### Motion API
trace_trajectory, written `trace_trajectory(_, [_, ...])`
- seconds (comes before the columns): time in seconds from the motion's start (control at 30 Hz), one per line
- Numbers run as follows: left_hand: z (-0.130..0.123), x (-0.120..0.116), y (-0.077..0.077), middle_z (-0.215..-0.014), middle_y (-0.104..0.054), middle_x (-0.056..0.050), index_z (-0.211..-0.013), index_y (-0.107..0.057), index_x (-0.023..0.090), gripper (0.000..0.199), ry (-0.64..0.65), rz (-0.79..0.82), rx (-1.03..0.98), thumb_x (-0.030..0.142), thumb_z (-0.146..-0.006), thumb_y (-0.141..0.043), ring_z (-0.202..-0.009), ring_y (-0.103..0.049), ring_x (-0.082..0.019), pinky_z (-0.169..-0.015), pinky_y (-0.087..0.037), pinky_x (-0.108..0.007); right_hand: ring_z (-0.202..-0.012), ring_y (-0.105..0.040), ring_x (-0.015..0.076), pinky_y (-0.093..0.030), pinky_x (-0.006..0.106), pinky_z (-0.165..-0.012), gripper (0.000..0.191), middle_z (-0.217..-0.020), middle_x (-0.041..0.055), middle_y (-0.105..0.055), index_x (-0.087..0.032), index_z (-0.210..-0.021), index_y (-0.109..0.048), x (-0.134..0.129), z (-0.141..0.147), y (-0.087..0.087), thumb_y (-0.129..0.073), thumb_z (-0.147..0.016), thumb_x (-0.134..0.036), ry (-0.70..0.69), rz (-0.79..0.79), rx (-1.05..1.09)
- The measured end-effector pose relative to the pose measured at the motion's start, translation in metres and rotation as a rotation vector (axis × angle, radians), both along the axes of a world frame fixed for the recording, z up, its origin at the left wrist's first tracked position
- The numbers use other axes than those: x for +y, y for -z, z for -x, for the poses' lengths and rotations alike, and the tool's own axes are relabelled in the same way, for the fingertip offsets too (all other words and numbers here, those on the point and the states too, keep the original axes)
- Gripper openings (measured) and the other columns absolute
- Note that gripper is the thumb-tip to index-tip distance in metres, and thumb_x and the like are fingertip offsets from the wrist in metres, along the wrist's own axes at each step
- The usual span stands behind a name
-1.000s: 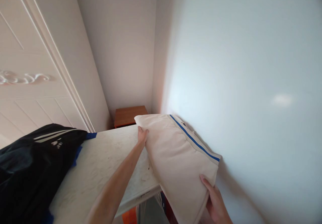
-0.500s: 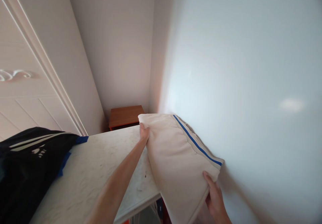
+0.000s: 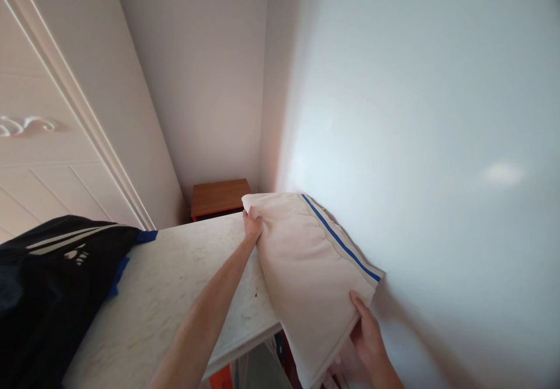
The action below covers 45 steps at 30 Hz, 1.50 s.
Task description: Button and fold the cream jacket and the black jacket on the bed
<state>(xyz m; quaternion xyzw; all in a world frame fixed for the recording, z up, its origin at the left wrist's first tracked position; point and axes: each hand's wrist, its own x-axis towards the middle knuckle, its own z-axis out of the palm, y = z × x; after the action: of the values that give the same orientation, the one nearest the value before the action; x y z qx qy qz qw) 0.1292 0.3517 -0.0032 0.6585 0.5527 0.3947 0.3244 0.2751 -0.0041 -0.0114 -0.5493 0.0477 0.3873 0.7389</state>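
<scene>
A cream-coloured garment (image 3: 301,260) with a blue stripe along one edge is stretched between my two hands, over the right end of a white table (image 3: 192,266). My left hand (image 3: 252,225) pinches its far left edge, thumb on top. The near right edge is in my right hand (image 3: 367,330), thumb above and fingers hidden beneath the cloth. The lower end hangs past the table's front edge. Its folds hide whether it is trousers or another piece of clothing.
A black garment (image 3: 52,284) with white stripes and blue trim lies on the table's left side. A brown wooden stand (image 3: 221,195) sits in the corner behind. The white wall (image 3: 415,144) rises close on the right, and a pale cupboard (image 3: 56,97) stands at left.
The cream garment's striped edge and my right hand have shifted slightly left and up in the view. Both hands keep their hold, and the view itself has moved a little.
</scene>
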Motion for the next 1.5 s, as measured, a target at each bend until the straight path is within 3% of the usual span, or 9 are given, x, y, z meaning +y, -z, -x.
trace_trajectory(0.2, [0.009,-0.014,-0.008,-0.165,-0.012,-0.017,-0.146,-0.045,0.012,0.06,0.167,-0.134,0.301,0.038,-0.092,-0.051,-0.153,0.0,-0.032,-0.122,-0.009,-0.049,-0.088,-0.072,0.0206,-0.061,0.027,-0.071,0.051,-0.096,-0.0015,-0.077,-0.022,-0.105,-0.065,-0.015,0.001,0.008,-0.087,-0.06,-0.035,-0.035,-0.052,0.05])
trace_trajectory(0.37, [0.013,-0.017,-0.018,-0.159,-0.034,-0.013,-0.14,-0.053,0.022,0.052,0.457,-0.205,0.598,0.048,-0.097,-0.041,-0.152,-0.016,-0.031,-0.12,-0.008,-0.055,-0.08,-0.072,0.0226,-0.062,0.031,-0.068,0.047,-0.091,0.0017,-0.077,-0.019,-0.097,-0.067,-0.026,0.0,0.006,-0.088,-0.059,-0.036,-0.1,-0.052,-0.024])
trace_trajectory(0.67, [0.015,-0.016,0.006,-0.162,-0.027,-0.011,-0.146,-0.046,0.026,0.057,0.433,-0.201,0.551,0.053,-0.096,-0.042,-0.151,-0.016,-0.032,-0.12,-0.008,-0.057,-0.072,-0.073,0.0228,-0.06,0.034,-0.068,0.055,-0.088,0.0077,-0.077,-0.014,-0.095,-0.067,-0.031,-0.011,-0.001,-0.09,-0.054,-0.042,-0.252,0.056,-0.098])
trace_trajectory(0.83, [0.015,-0.015,0.011,-0.163,-0.026,-0.011,-0.148,-0.044,0.027,0.059,0.426,-0.202,0.541,0.055,-0.097,-0.039,-0.152,-0.015,-0.032,-0.12,-0.007,-0.057,-0.051,-0.067,0.0203,-0.053,0.026,-0.049,0.047,-0.062,0.0104,-0.072,-0.014,-0.071,-0.064,-0.046,-0.021,-0.018,-0.076,-0.069,-0.06,-0.671,0.428,-0.198])
trace_trajectory(0.93, [0.016,-0.015,0.009,-0.164,-0.022,-0.011,-0.15,-0.041,0.026,0.061,0.441,-0.183,0.573,0.056,-0.097,-0.037,-0.152,-0.013,-0.031,-0.12,-0.006,-0.057,-0.043,-0.063,0.017,-0.043,0.021,-0.041,0.051,-0.057,0.0102,-0.07,-0.013,-0.072,-0.065,-0.046,-0.023,-0.047,-0.068,-0.077,-0.064,-0.917,0.435,-0.316])
trace_trajectory(1.07, [0.016,-0.016,0.009,-0.164,-0.023,-0.011,-0.15,-0.041,0.026,0.06,0.429,-0.201,0.58,0.054,-0.097,-0.038,-0.152,-0.012,-0.031,-0.12,-0.005,-0.057,-0.059,-0.069,0.0185,-0.052,0.026,-0.055,0.05,-0.078,0.0111,-0.075,-0.011,-0.093,-0.072,0.002,-0.014,-0.096,-0.068,-0.08,-0.06,-0.945,0.103,-0.596])
trace_trajectory(1.2, [0.015,-0.017,0.007,-0.163,-0.024,-0.011,-0.149,-0.042,0.027,0.059,0.429,-0.19,0.56,0.054,-0.097,-0.04,-0.152,-0.014,-0.032,-0.12,-0.007,-0.057,-0.1,-0.069,0.0225,-0.052,0.033,-0.089,0.04,-0.108,0.0107,-0.074,-0.013,-0.109,-0.07,0.102,-0.005,-0.117,-0.064,-0.087,-0.046,-0.808,-0.09,-1.015])
trace_trajectory(1.37, [0.016,-0.019,0.002,-0.165,-0.018,-0.009,-0.153,-0.035,0.026,0.065,0.428,-0.166,0.668,0.06,-0.098,-0.031,-0.153,-0.01,-0.029,-0.121,-0.008,-0.056,-0.146,-0.031,0.025,-0.015,0.041,-0.12,0.054,-0.153,0.0112,-0.045,-0.01,-0.133,-0.057,0.207,-0.021,-0.084,-0.065,-0.085,-0.033,-0.692,0.123,-1.458])
trace_trajectory(1.5, [0.017,-0.02,0.0,-0.166,-0.014,-0.007,-0.156,-0.029,0.024,0.072,0.431,-0.164,0.759,0.065,-0.097,-0.021,-0.153,-0.008,-0.027,-0.121,-0.009,-0.054,-0.143,-0.037,0.0277,-0.017,0.044,-0.122,0.044,-0.147,0.0168,-0.051,-0.01,-0.131,-0.059,0.227,-0.044,-0.043,-0.056,-0.093,-0.032,-0.75,0.279,-1.543])
